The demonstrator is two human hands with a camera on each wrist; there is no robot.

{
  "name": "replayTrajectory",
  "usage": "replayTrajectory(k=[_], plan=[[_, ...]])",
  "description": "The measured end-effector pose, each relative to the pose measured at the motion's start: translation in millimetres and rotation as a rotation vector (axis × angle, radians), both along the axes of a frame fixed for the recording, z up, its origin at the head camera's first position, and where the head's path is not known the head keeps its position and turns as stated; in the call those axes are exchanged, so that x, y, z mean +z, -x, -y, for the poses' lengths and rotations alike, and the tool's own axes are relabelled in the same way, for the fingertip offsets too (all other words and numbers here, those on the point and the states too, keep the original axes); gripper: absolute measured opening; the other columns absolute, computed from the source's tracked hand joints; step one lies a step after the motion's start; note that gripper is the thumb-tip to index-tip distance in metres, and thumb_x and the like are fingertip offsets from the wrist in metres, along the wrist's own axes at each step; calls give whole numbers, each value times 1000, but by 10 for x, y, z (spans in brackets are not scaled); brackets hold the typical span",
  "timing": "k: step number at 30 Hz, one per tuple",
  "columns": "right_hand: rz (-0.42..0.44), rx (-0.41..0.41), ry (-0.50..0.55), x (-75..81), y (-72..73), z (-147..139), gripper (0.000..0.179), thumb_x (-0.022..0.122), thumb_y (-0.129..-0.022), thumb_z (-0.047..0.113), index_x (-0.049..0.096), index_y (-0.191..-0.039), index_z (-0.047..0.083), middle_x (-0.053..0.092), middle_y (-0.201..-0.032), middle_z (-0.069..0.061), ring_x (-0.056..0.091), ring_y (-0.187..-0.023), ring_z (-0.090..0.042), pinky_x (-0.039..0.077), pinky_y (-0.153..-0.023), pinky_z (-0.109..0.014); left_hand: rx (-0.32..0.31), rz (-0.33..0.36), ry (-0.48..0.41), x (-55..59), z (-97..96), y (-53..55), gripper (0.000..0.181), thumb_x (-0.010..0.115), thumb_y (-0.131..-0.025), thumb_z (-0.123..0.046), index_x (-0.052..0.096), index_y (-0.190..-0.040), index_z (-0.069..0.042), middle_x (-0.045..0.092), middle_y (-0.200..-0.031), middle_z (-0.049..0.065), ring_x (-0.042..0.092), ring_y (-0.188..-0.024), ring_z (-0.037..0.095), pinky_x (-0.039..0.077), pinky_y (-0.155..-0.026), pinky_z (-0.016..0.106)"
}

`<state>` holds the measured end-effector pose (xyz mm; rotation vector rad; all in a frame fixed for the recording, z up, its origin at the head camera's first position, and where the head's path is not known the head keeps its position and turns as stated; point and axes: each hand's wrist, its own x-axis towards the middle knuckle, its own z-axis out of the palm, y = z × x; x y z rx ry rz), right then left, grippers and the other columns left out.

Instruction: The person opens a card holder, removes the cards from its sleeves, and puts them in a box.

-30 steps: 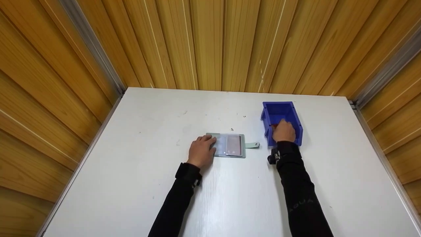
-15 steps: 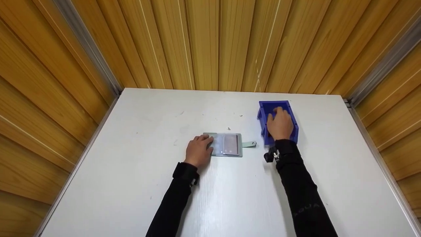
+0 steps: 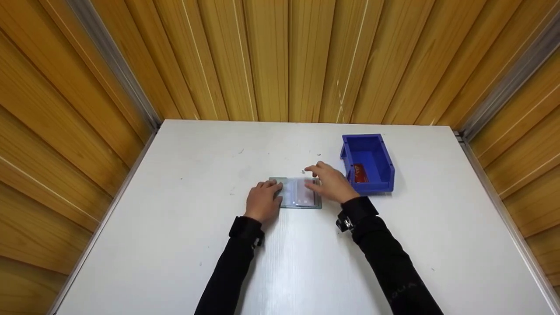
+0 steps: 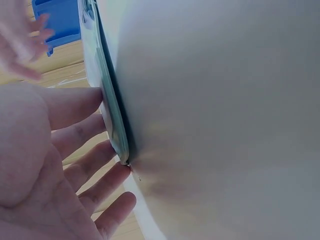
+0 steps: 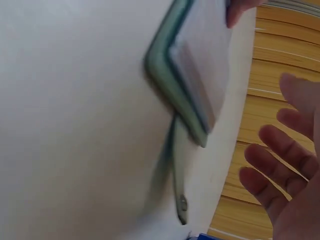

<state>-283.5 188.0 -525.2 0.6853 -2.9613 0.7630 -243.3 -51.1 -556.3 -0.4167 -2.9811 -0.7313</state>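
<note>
A pale green card holder lies spread out on the white table, its clear plastic sleeves facing up. My left hand rests on its left edge; in the left wrist view the extended fingers and thumb touch the cover's edge. Over the right side of the holder hovers my right hand, fingers spread and holding nothing. The holder's snap strap sticks out in the right wrist view. Right of that hand stands a blue bin with a red card inside.
The white table carries a few small specks. Wood-patterned panel walls rise along its back and both sides, with metal posts at the corners.
My right hand has come out of the blue bin and moved left to the card holder. The red card now shows in the bin. The left hand has stayed on the holder.
</note>
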Motion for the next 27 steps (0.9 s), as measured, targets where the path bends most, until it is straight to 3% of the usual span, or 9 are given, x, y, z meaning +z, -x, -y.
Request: replayTrajectory(k=[3,8,13,16,18,21,24,27], plan=[[54,23,-72,-131,-52,-15,62,78,-93,37,60,-145,11,60,-121,-11,58,-107,-26,52,-93,-46,5,15,2,0,-5,6,40,68,-99,-19,67,-138,-7,63,-143,15,55,-134,38,42,-112,53],[91,18,-105,-261,-93,-63,79,79,-89,49,53,-152,10,57,-139,-11,55,-127,-30,47,-107,-50,12,13,4,-5,-10,23,39,68,-99,-19,68,-137,-8,63,-142,14,56,-133,37,43,-112,53],[103,18,-131,-309,-100,-86,80,76,-90,53,51,-154,12,52,-153,-13,46,-142,-35,37,-118,-55,10,13,19,-24,9,20,40,68,-99,-20,67,-137,-8,63,-143,14,56,-132,37,44,-110,53],[98,25,-90,-331,-93,-85,73,79,-88,50,57,-150,17,53,-153,-13,46,-143,-35,38,-118,-55,7,6,13,-30,23,16,39,68,-99,-19,68,-137,-8,64,-142,14,57,-132,38,45,-109,53],[76,25,-18,-334,-87,-73,63,84,-85,43,67,-139,16,56,-148,-13,49,-139,-34,40,-116,-53,4,3,10,-28,23,13,39,69,-99,-19,68,-136,-8,64,-142,14,57,-131,38,45,-109,53],[38,11,94,-328,-83,-45,35,90,-81,30,77,-108,12,64,-125,-9,56,-122,-29,48,-105,-46,-4,-4,-2,-25,17,14,39,69,-98,-19,69,-136,-9,64,-141,14,57,-131,38,45,-108,54],[27,-21,165,-335,-75,-22,20,87,-83,21,69,-84,12,62,-95,-3,55,-97,-22,47,-87,-37,-11,-18,-6,-32,20,13,39,69,-98,-19,69,-136,-9,65,-140,14,58,-130,38,45,-107,54],[47,-39,193,-358,-62,-21,20,81,-88,18,66,-76,11,56,-79,1,50,-81,-17,39,-75,-32,-9,-24,-9,-50,31,13,39,69,-98,-19,68,-136,-8,65,-140,14,58,-130,38,45,-107,54]])
